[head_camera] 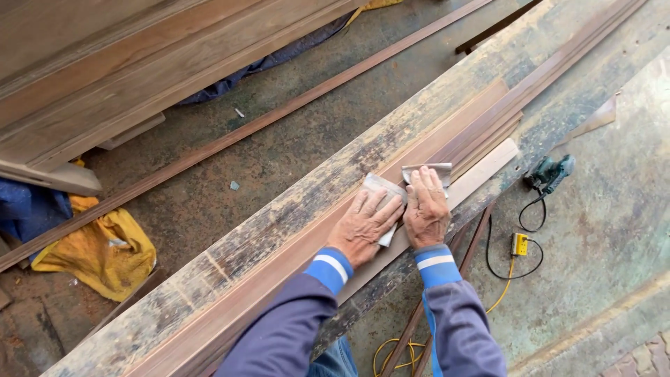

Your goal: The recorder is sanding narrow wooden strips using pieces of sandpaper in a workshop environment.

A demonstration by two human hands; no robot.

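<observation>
Sandpaper (382,190), thin and floppy, is lying on the wood strip (447,150) across the desk (293,209); your left hand (364,225) and right hand (426,209) are pressing it flat, fingers spread.

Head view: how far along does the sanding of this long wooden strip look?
Done: cannot tell; the wooden strip looks much the same along its length. In hand: left hand presses a sheet of sandpaper flat on the strip, right hand presses a second folded sheet beside it, mid-length on the worn plank. Left: several strips stacked just beyond the hands show no sanding in progress.
</observation>
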